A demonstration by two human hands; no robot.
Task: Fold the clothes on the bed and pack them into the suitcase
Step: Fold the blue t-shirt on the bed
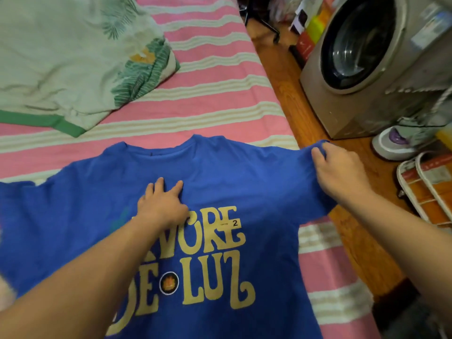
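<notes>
A blue T-shirt with tan lettering lies spread flat on the pink striped bed, collar pointing away from me. My left hand presses flat on the chest of the shirt, fingers straight. My right hand pinches the right sleeve near its end, at the bed's right edge. No suitcase is in view.
A pale green leaf-print garment lies crumpled at the bed's far left. Right of the bed is a wooden floor with a front-loading washing machine, a white wire rack and assorted clutter.
</notes>
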